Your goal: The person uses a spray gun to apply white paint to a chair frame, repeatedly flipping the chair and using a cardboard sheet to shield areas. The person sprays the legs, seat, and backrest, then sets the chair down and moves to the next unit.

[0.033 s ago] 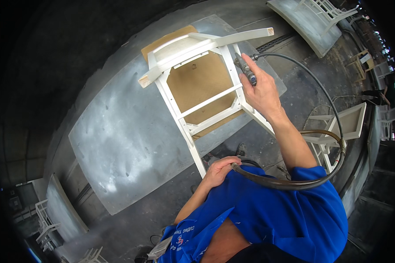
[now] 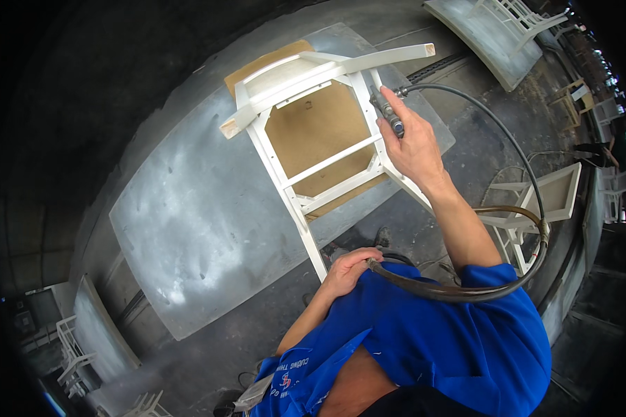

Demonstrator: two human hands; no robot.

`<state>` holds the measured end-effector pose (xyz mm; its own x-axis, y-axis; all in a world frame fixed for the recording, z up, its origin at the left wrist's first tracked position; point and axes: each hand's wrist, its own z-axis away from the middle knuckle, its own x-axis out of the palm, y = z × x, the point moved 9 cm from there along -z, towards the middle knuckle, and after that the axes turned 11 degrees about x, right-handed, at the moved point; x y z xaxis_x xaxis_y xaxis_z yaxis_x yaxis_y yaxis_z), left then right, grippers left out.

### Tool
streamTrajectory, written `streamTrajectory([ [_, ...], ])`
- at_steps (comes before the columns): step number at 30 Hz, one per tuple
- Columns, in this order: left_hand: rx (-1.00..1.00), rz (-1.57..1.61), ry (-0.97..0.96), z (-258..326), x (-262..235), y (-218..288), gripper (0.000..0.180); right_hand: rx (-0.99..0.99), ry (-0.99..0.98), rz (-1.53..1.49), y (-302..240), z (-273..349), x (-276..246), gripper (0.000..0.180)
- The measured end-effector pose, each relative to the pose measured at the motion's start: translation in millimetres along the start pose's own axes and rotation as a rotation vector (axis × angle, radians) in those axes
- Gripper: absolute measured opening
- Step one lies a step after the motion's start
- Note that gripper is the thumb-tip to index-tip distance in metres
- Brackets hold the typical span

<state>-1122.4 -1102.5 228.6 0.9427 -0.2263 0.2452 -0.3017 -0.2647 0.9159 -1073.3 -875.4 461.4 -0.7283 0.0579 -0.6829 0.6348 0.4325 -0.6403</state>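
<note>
A white chair frame [image 2: 320,80] lies tipped on the grey tabletop, showing its tan seat panel [image 2: 316,132] and crossbars. Two of its post ends show bare wood. My right hand [image 2: 417,147] is closed around a small metal spray gun [image 2: 388,115], beside the chair's right side. From the gun a dark hose [image 2: 509,125] arcs to the right and loops back toward my waist. There my left hand [image 2: 348,272] is closed on the thick end of the hose [image 2: 452,293], its fingers partly hidden.
The large grey tabletop [image 2: 188,229] spreads left of the chair, with a brown board [image 2: 264,64] partly under the chair. Another pale chair [image 2: 535,198] stands at right. More chairs and panels [image 2: 490,42] are at the upper right and lower left.
My right hand and the spray gun have shifted very slightly left and toward me. The chair and my left hand look the same.
</note>
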Motion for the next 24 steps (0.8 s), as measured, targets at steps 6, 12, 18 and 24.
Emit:
streamTrajectory([
  [6,-0.025,0.0,0.006,3.1,-3.9,0.5,0.028,-0.032,-0.14,-0.196,-23.4,18.9,26.3,0.054],
  [12,-0.08,-0.026,0.0,-1.7,-11.5,4.7,0.027,-0.026,-0.274,-0.395,-42.5,27.6,39.3,0.053],
  [18,-0.065,-0.044,-0.027,-3.7,-13.4,13.7,0.027,-0.019,-0.075,-0.28,-27.0,18.1,13.1,0.053],
  [24,-0.038,0.011,-0.059,-8.3,-8.0,5.8,0.028,0.094,0.016,-0.172,7.1,5.2,-9.2,0.052],
])
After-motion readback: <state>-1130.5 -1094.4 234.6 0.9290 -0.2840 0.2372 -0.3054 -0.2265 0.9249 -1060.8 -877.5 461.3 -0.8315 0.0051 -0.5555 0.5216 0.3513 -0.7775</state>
